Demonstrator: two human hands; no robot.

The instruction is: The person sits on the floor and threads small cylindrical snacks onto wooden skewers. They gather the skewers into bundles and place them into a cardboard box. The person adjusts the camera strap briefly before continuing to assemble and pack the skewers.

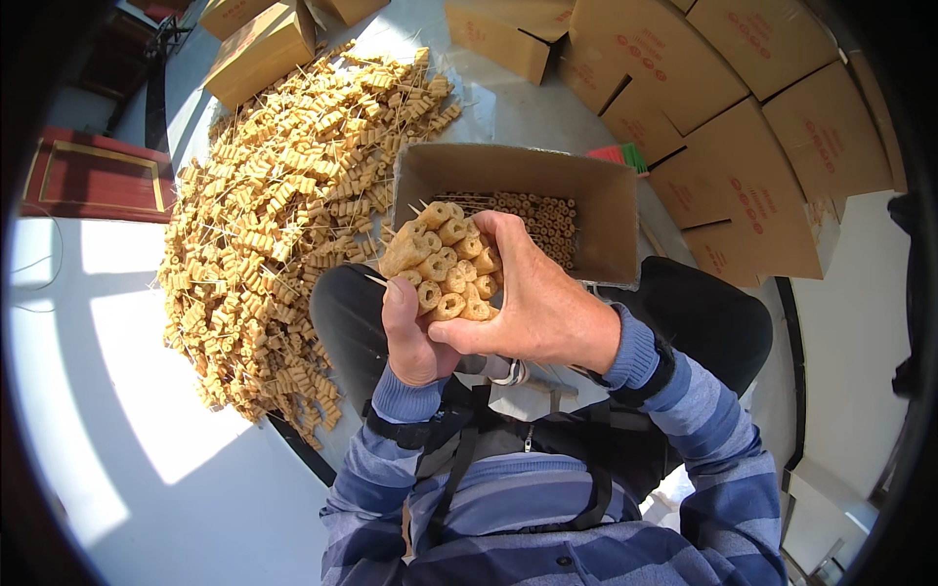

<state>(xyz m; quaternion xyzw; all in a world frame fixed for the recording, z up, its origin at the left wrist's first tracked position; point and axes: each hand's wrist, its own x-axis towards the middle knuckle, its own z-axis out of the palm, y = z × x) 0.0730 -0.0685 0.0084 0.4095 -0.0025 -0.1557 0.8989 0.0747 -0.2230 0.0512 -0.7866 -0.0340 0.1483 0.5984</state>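
Between my two hands is a bundle of skewered tube-shaped snacks (451,262), golden brown with hollow ends facing up toward me. Thin stick tips poke out on its left side. My left hand (410,337) grips the bundle from the lower left, thumb up along its edge. From the right, my right hand (532,293) wraps round it, thumb across the near side. Just beyond the hands stands an open cardboard box (606,210), partly filled with rows of similar snacks (547,225) that look darker in its shade.
A large heap of skewered snacks (283,195) spreads over the floor to the left. Closed cardboard boxes (684,78) are stacked at the far right, and another carton (259,54) stands behind the heap. A red and green item (620,154) lies behind the open box.
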